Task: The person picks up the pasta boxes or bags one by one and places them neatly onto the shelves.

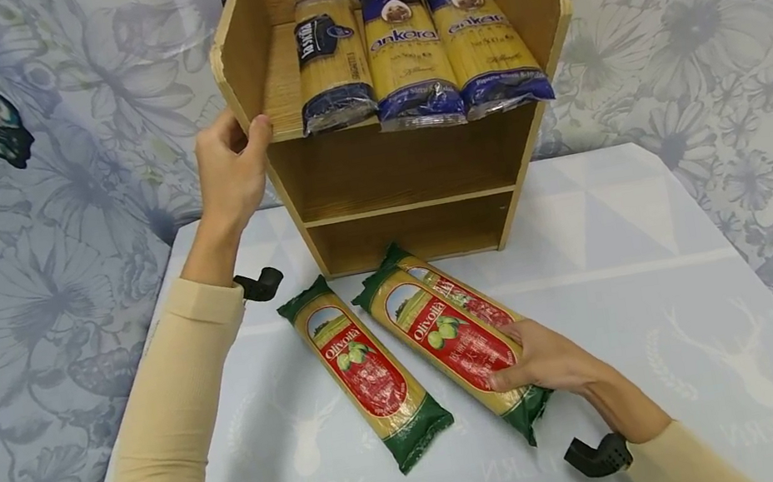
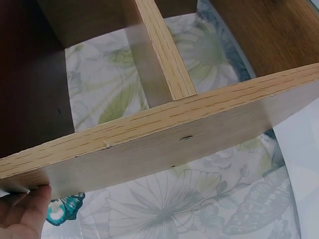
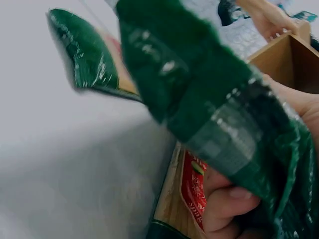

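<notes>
My left hand (image 1: 231, 169) grips the left edge of a wooden shelf unit (image 1: 405, 164), thumb at the front edge. In the left wrist view its fingertips (image 2: 39, 204) press against the side panel. My right hand (image 1: 557, 357) holds a green-ended spaghetti packet (image 1: 438, 330) with a red label near its lower end, thumb on top. In the right wrist view the fingers (image 3: 232, 199) curl under its green end (image 3: 199, 99). A matching packet (image 1: 475, 300) lies partly hidden beneath it. Another such packet (image 1: 368, 366) lies to the left on the table.
Blue-and-yellow pasta packets (image 1: 409, 60) lie side by side on the top shelf, beside one with a dark label (image 1: 331, 64). Two lower compartments show bare wood. The white table (image 1: 635, 277) meets a floral wall covering (image 1: 705, 98) behind.
</notes>
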`<state>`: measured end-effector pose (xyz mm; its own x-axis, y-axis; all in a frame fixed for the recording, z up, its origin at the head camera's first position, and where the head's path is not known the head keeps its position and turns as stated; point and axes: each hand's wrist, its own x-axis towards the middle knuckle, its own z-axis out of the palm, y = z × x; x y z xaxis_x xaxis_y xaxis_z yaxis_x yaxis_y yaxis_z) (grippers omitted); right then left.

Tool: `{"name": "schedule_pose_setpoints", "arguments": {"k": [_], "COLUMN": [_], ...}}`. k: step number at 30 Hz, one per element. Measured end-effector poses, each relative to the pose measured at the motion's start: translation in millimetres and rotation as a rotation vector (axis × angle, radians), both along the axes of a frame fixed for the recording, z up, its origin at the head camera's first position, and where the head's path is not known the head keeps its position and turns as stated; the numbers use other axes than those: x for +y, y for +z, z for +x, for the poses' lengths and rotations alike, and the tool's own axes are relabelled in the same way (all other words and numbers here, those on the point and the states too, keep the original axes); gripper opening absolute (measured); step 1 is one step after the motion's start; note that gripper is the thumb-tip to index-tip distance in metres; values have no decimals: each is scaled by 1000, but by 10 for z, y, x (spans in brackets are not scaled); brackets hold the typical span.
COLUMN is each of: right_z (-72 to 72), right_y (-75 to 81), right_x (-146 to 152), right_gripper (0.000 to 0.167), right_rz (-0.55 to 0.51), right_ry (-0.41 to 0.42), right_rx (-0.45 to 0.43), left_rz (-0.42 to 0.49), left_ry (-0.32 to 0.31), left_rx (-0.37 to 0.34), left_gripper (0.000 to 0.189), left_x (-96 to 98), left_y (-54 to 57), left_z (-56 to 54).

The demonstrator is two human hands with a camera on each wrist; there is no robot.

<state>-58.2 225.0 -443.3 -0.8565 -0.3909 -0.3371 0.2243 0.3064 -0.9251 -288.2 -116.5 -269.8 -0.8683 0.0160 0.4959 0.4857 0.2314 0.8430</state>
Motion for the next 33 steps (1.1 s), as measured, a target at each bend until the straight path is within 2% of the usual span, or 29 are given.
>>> {"name": "schedule_pose_setpoints", "arguments": {"k": [5, 11, 14, 19, 23, 33], "right_z": [95, 220, 267, 286, 286, 231], "right_y": [62, 117, 127, 196, 298, 568], "right_x": [13, 36, 57, 78, 82, 33], "right_gripper": [65, 66, 64, 52, 46, 40], "right_rz": [-46, -199, -284, -387, -398, -364], "right_ry": [-19, -72, -91, -139, -195, -334], "right_rx": [36, 57, 103, 189, 227, 226], "left_rz": [10, 1, 3, 15, 12, -1], "left_ry": [15, 11, 7, 6, 2, -9], "left_rx": [-5, 0, 0, 2, 5, -7], "left_gripper": [27, 27, 27, 26, 26, 27], "left_x": [-29, -44, -39, -27, -14, 5], "left_y": [5, 7, 17, 23, 18, 17], "left_z": [15, 5, 9, 12, 5, 34]}}
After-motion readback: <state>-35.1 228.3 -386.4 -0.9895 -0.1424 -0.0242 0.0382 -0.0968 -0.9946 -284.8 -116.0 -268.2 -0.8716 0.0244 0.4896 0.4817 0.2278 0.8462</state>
